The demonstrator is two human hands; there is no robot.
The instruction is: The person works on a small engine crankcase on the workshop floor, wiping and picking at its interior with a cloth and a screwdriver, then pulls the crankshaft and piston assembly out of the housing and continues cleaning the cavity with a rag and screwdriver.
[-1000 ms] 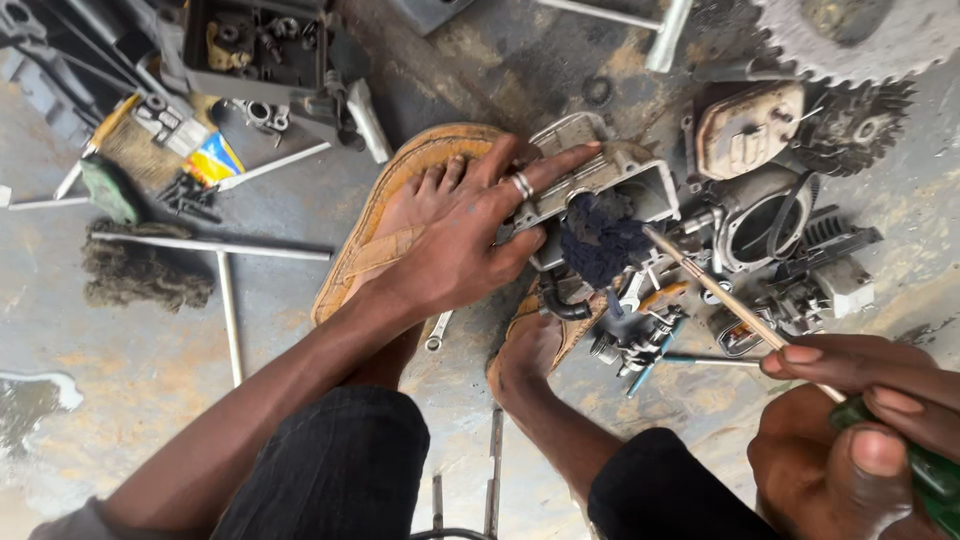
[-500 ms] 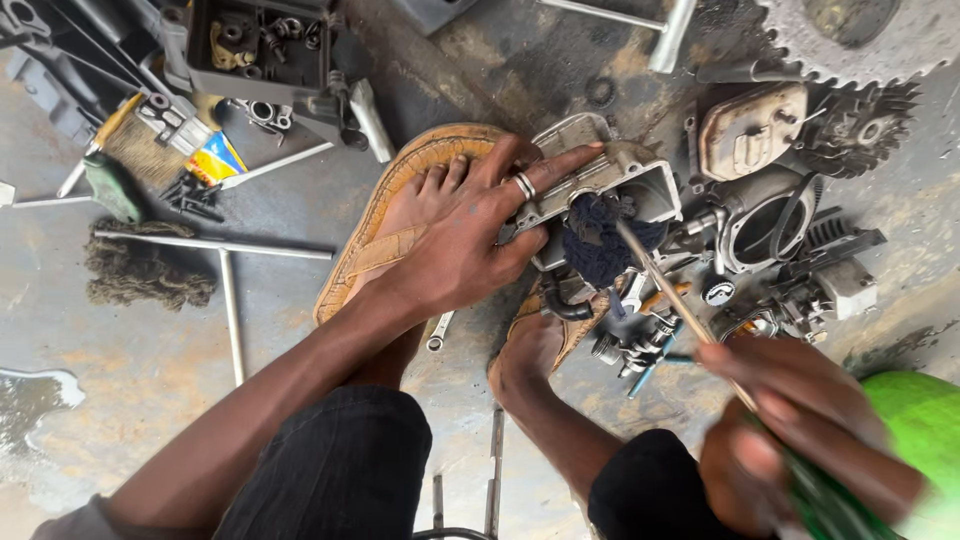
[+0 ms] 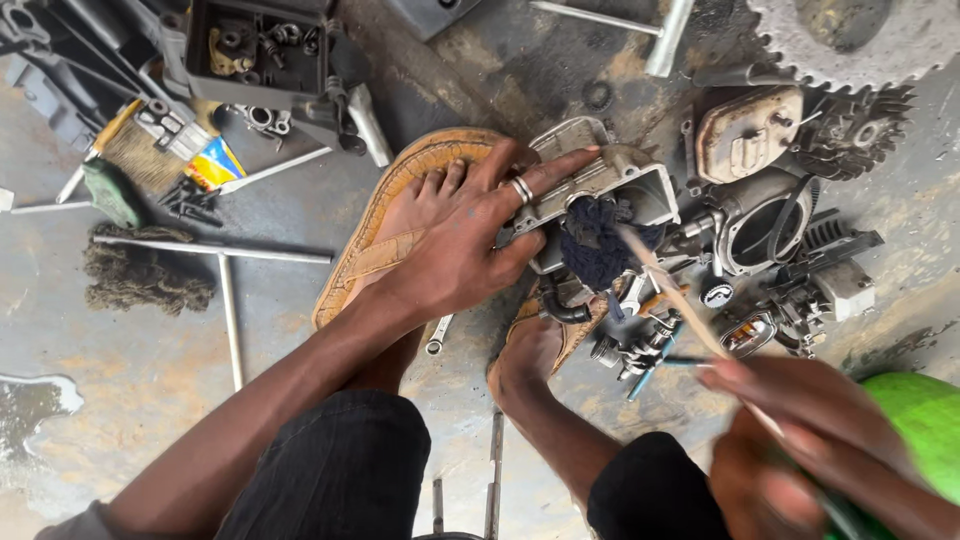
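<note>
Now we are pressing our left hand (image 3: 465,250) flat on the grey metal engine part (image 3: 600,185), fingers spread along its top edge and thumb against its side, holding it down rather than closing around it; it is lying on the concrete floor (image 3: 140,360) between our two sandalled feet, exactly where it was half a second ago. We are stuffing a dark blue rag (image 3: 598,245) into its opening, and the tip of a thin wooden stick (image 3: 665,285) is resting against that rag. Our right hand (image 3: 800,440) is clenching the lower end of the stick, blurred with motion, and it is sitting lower and further toward the bottom right corner than before, with the stick slanting more steeply. A green round thing (image 3: 925,420) is showing beside that hand, as it was a moment ago. Around us we are seeing a toothed sprocket (image 3: 850,40), a paintbrush (image 3: 135,150), a tray of bolts (image 3: 255,45), and loose metal rods (image 3: 215,250), all unmoved.
</note>
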